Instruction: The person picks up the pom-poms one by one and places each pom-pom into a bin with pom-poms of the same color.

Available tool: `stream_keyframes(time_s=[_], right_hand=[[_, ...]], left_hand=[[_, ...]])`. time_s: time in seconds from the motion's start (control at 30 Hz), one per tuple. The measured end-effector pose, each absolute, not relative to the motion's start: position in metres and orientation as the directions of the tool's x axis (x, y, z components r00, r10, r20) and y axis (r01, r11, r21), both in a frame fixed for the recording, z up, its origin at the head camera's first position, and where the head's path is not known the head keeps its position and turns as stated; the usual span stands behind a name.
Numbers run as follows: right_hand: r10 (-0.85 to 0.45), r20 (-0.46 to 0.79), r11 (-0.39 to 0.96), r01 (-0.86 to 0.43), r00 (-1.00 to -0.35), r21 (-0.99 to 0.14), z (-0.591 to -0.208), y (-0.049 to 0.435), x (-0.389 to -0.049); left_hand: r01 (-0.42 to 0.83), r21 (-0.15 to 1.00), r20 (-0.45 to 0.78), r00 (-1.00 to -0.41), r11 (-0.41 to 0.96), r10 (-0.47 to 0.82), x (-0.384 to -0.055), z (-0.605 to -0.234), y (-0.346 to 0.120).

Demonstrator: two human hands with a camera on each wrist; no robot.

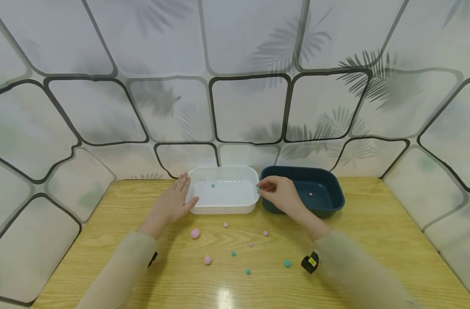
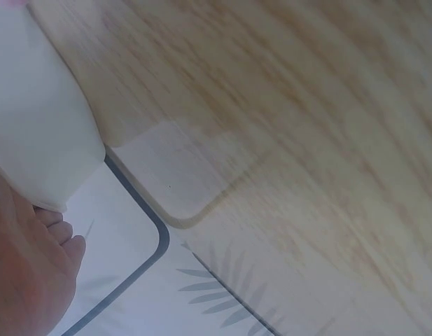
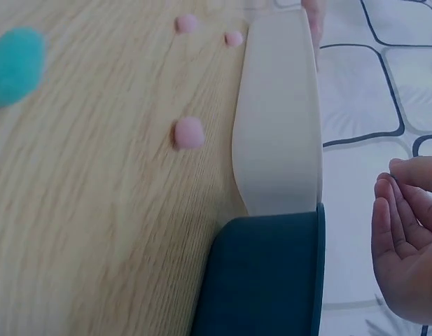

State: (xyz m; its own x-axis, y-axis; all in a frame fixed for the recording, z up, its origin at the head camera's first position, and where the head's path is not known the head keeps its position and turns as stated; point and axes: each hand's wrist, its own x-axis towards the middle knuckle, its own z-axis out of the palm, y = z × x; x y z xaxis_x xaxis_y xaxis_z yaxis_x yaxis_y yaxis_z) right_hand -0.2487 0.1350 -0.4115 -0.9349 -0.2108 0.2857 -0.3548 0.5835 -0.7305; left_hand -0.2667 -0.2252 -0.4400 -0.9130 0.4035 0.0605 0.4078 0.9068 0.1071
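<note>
My left hand (image 1: 171, 204) lies with straight fingers against the left end of a white tray (image 1: 223, 210), the thumb over its near corner. Over the gap between that tray and a dark blue tray (image 1: 329, 201), my right hand (image 1: 283, 195) pinches a small teal pom-pom (image 1: 258, 189) at its fingertips. The right wrist view shows thumb and fingers (image 3: 385, 210) together above the rims, the pom-pom hidden there. One teal pom-pom (image 1: 213, 186) lies inside the white tray; a pink pom-pom (image 1: 310, 194) sits in the blue one.
Several pink and teal pom-poms lie loose on the wooden table (image 1: 173, 274) before the trays, among them a larger pink pom-pom (image 1: 195, 233) and a teal pom-pom (image 1: 287, 263). A patterned backdrop (image 1: 250, 111) rises right behind the trays and on both sides.
</note>
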Motion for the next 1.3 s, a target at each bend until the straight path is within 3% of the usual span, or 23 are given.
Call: stream_keyframes(time_s=[0.7,1.3], right_hand=[[-0.121,0.126,0.549,-0.172,-0.985,-0.818,-0.418,0.081,-0.303],[-0.052,0.091,0.507,-0.105,-0.994,-0.856,-0.417,0.082,-0.311]], left_hand=[[0.406,0.085,0.064,-0.913,0.910,0.402,-0.270,-0.446,-0.227],[0.401,0.102,0.075,-0.915,0.910,0.395,-0.270,-0.448,-0.227]])
